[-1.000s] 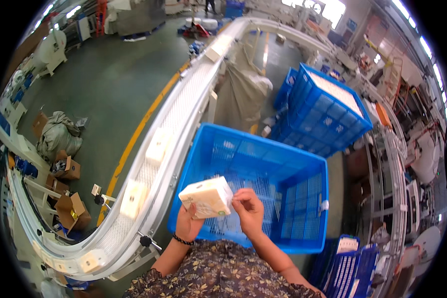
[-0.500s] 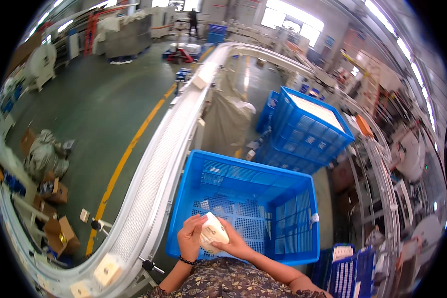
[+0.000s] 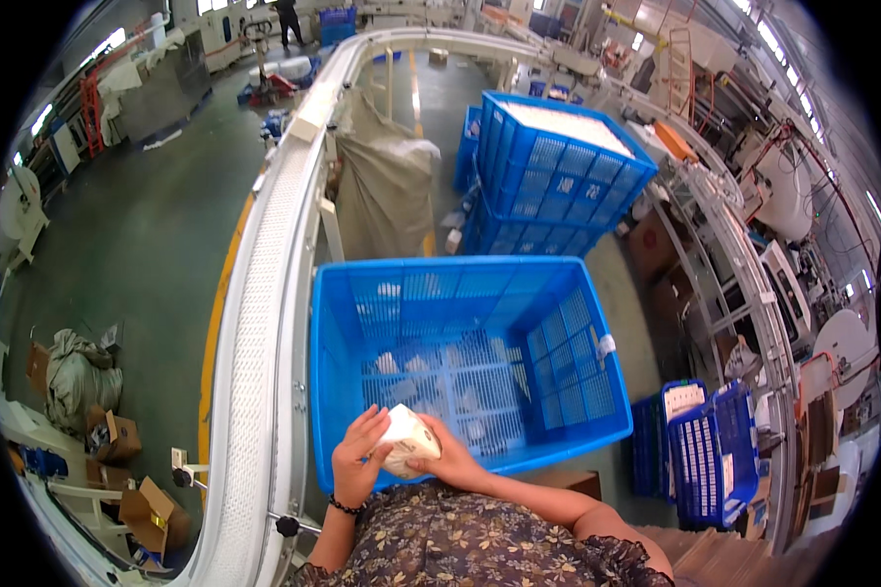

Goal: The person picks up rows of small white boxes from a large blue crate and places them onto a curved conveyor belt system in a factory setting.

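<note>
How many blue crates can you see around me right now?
4, possibly more hidden: an open blue crate right in front of the hands, two stacked crates behind it, and one standing crate at lower right, with others perhaps tucked beside it.

One head-worn fisheye view looks steeply down from close above the blue crate (image 3: 460, 362), conveyor (image 3: 264, 323) curving left of it.

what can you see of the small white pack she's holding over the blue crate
The small white pack looks like a soft wrapped bundle, whitish with faint printed markings too small to make out. It sits tilted between both hands: the left hand grips its left side, the right hand cups it from below and the right. It is held at the near rim of the blue crate, above the mesh floor.
</note>
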`<state>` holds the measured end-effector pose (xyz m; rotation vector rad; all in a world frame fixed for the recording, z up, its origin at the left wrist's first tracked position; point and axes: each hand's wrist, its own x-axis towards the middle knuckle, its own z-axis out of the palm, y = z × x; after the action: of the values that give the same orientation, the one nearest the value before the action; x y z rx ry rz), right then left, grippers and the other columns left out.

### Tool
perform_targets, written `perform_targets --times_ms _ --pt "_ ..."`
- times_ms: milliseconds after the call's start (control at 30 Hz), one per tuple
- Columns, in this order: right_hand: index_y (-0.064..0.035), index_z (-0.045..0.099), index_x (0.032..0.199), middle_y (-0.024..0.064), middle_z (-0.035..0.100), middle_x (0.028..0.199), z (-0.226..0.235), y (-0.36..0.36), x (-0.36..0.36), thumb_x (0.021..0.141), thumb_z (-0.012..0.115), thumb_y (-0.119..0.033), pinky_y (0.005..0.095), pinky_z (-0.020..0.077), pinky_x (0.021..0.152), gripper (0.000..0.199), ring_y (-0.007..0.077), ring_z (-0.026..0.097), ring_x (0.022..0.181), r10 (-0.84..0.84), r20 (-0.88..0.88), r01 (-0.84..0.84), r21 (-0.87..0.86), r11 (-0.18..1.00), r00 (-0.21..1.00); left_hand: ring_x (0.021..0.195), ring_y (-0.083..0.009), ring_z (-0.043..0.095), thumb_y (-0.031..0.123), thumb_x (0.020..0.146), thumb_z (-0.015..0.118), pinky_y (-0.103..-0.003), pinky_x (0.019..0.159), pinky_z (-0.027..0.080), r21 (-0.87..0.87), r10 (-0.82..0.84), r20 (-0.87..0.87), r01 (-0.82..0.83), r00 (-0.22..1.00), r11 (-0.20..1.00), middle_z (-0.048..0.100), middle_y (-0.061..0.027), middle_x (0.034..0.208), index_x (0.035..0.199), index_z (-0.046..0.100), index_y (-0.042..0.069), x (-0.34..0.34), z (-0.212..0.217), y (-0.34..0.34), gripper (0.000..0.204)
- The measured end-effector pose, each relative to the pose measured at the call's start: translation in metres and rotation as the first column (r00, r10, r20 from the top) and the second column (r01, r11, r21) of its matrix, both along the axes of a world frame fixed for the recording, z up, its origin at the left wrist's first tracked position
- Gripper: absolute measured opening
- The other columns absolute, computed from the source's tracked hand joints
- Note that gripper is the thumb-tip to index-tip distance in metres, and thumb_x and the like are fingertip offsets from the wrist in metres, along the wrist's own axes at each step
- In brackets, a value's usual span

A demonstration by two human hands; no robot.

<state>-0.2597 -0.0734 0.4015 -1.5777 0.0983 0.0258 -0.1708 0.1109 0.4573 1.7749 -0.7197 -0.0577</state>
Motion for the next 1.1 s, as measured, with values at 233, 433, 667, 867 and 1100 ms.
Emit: perform_targets --times_ms 233,433,667,867,1100 --pt "-0.0013 0.032 0.145 0.0140 0.051 0.134 -0.020 -0.015 -0.030 0.088 0.078 -0.026 0.0357 0.0441 0.102 0.078 0.0224 0.051 0.125 -0.070 -0.263 0.106 0.123 0.987 0.962 0.109 -0.0260 0.064 -0.004 0.083 0.072 -0.037 0.096 0.050 -0.123 0.057 -0.293 -0.097 0.955 0.988 0.073 -0.0113 0.110 0.106 0.074 -0.001 -0.022 -0.047 -0.044 0.024" --pt "-0.0007 0.037 0.143 0.0141 0.053 0.132 -0.029 -0.075 -0.036 0.085 0.080 -0.024 0.0362 0.0461 0.100 0.076 0.0231 0.052 0.123 -0.123 -0.413 0.184 0.111 0.977 0.902 0.112 -0.0252 0.062 0.007 0.083 0.079 -0.040 0.098 0.049 -0.188 0.018 -0.758 -0.244 0.653 0.951 0.069 -0.0122 0.109 0.115 0.069 0.000 -0.026 -0.082 -0.100 0.034" --pt "-0.0025 0.042 0.139 0.0165 0.049 0.129 -0.019 -0.289 0.065 0.076 0.080 -0.011 0.0408 0.0436 0.102 0.074 0.0285 0.051 0.120 -0.478 0.206 0.519 -0.268 0.812 0.854 0.125 -0.0322 0.052 0.052 0.087 0.067 -0.065 0.111 0.027 0.813 -0.109 -0.259 0.277 0.960 0.511 0.058 -0.0120 0.135 0.133 0.060 0.021 -0.104 -0.108 -0.130 0.056" --pt "-0.0024 0.046 0.135 0.0192 0.052 0.129 -0.014 -0.420 0.243 0.074 0.078 -0.005 0.0443 0.0389 0.104 0.070 0.0389 0.046 0.121 -0.246 0.588 0.606 -0.555 0.570 0.770 0.108 -0.0261 0.059 0.047 0.087 0.068 -0.063 0.112 0.023 0.858 0.188 -0.081 -0.028 0.979 0.513 0.069 -0.0036 0.105 0.100 0.075 0.019 -0.186 -0.128 -0.138 0.031" --pt "-0.0033 0.047 0.137 0.0242 0.054 0.130 -0.157 -0.398 0.304 0.083 0.073 -0.030 0.0486 0.0426 0.098 0.066 0.0424 0.051 0.119 0.067 0.334 0.276 -0.861 0.428 0.940 0.125 -0.0309 0.049 0.053 0.085 0.068 -0.068 0.114 0.014 0.889 0.381 -0.069 -0.117 0.922 0.444 0.065 -0.0060 0.118 0.103 0.075 0.019 -0.270 -0.146 -0.141 0.039"
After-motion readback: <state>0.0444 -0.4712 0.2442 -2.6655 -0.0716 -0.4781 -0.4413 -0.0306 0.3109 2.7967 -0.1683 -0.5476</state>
